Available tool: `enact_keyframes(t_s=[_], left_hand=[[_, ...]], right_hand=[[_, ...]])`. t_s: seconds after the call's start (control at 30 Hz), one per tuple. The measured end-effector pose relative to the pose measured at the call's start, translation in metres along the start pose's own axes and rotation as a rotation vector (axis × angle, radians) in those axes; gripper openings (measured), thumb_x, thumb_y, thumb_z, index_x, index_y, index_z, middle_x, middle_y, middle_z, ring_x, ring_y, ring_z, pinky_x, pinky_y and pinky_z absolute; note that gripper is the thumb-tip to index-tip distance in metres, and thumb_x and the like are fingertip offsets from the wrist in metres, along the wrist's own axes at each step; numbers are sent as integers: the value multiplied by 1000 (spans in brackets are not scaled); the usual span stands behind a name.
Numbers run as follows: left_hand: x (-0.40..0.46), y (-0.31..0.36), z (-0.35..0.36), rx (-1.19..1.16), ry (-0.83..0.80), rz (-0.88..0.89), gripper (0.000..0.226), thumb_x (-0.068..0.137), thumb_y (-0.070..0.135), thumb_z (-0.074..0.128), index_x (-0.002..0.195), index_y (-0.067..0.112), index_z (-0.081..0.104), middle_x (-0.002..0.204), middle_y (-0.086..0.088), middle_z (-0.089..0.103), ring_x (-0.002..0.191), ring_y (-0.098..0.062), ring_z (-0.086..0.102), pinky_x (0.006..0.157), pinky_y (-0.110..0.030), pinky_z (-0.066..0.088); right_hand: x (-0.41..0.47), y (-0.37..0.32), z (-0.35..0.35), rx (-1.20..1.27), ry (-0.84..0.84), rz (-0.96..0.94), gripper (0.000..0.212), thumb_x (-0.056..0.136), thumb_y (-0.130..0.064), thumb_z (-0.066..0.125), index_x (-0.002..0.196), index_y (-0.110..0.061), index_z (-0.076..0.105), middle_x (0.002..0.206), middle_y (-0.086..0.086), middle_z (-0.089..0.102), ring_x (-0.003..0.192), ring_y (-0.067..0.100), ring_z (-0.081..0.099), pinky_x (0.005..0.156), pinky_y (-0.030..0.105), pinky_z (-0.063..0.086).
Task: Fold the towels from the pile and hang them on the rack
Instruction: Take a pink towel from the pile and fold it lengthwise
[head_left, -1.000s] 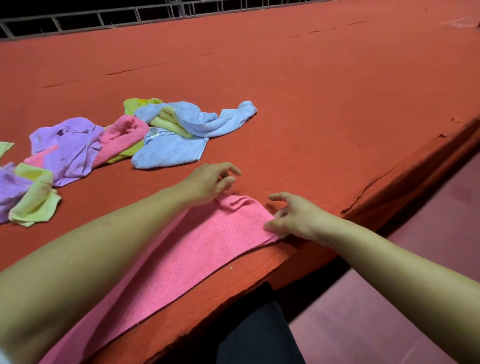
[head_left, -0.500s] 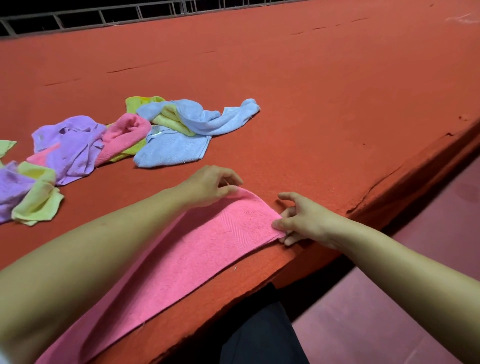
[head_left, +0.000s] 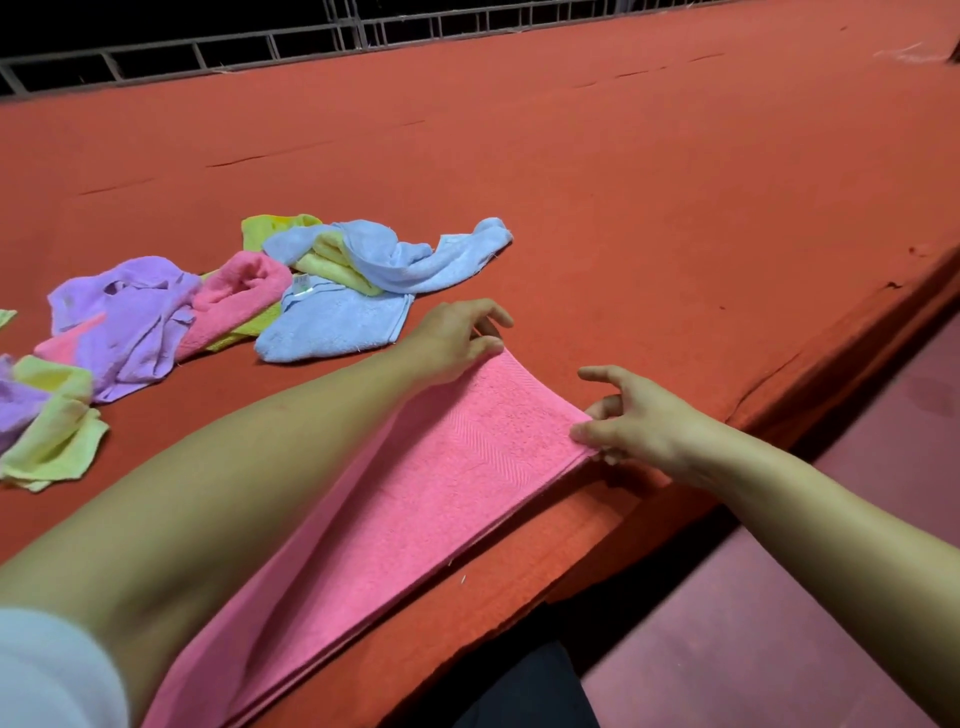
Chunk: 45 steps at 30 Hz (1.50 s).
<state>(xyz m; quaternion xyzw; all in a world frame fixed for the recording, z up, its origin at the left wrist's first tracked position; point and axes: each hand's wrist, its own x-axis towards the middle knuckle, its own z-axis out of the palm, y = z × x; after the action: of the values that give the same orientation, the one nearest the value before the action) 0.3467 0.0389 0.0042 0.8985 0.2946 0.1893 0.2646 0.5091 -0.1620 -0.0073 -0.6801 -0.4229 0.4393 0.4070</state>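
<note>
One unreadable tag (head_left: 302, 283) on blue towel (head_left: 332, 325)

Single head-worn view, forward and down, close over the red surface (head_left: 623, 182).

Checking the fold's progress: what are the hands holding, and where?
Both grip the pink towel at its far end: left hand pinches the far corner, right hand the near corner.

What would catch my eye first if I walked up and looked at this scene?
Most striking is the long bright pink terry towel, folded lengthwise along the near edge of the rust-red felt-covered table, with the left hand pinching its far corner and the right hand pinching the near corner. Behind the left arm lies a jumbled pile of small lilac, pink, yellow-green and pale blue towels.
</note>
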Motion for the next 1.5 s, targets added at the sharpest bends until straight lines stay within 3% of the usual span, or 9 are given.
enact_keyframes(t_s=[0.2,0.33,0.6,0.73,0.83,0.93,1.13,1.33,1.5], left_hand=[[13,-4,33,84,-172,-62,31,89,18,69,118,20,62,94,8,69,90,-11,65,88,-30,50],[-2,-15,34,39,14,-150,33,90,25,69,122,19,60,101,6,68,93,-13,63,88,-29,48],[-100,-50,-12,198,61,-314,25,87,36,71,106,24,61,94,16,64,87,-11,60,83,-30,47],[-128,-53,-15,217,73,-314,32,87,33,72,113,22,59,97,16,61,89,-7,55,84,-26,43],[-127,-51,-16,167,57,-353,33,85,32,74,113,25,57,86,17,64,84,-9,60,81,-29,46],[-123,-47,-21,143,23,-353,34,83,29,76,110,26,57,81,14,66,77,-7,60,79,-29,48],[-138,-33,-34,-45,93,-328,44,79,13,79,111,31,54,82,9,66,61,-3,56,62,-18,45],[-180,10,-31,-173,183,-214,47,80,10,78,114,31,54,81,7,72,60,-6,53,63,-15,44],[-208,28,-9,-74,148,-170,41,86,18,74,112,42,53,88,30,68,72,-3,59,67,-9,42]], right_hand=[[7,18,-8,-313,23,-3,72,80,-18,80,140,-16,39,74,-2,65,58,7,57,53,21,44],[28,13,-3,-508,223,-220,59,83,-24,76,135,-19,49,85,-12,60,67,-1,53,65,20,37],[107,-7,41,-779,187,-518,47,93,-20,57,139,-25,48,126,-4,63,110,25,53,93,33,42],[118,-12,50,-938,87,-520,45,98,-30,53,142,-27,45,121,-5,66,107,26,48,92,41,46],[118,-19,50,-911,72,-520,44,96,-33,54,139,-23,47,105,-2,68,98,23,48,91,37,44],[114,-28,41,-802,80,-522,50,90,-14,60,138,-18,48,96,-4,67,93,22,57,83,27,38],[86,-31,17,-565,33,-504,60,85,-9,68,139,-22,46,91,-12,65,60,-5,57,71,21,43],[35,-11,-1,-486,32,-574,62,82,-11,76,136,-27,49,86,-13,69,63,3,47,66,15,40],[11,12,-2,-650,100,-683,61,84,-10,72,136,-32,49,91,-22,64,75,2,46,71,9,34]])
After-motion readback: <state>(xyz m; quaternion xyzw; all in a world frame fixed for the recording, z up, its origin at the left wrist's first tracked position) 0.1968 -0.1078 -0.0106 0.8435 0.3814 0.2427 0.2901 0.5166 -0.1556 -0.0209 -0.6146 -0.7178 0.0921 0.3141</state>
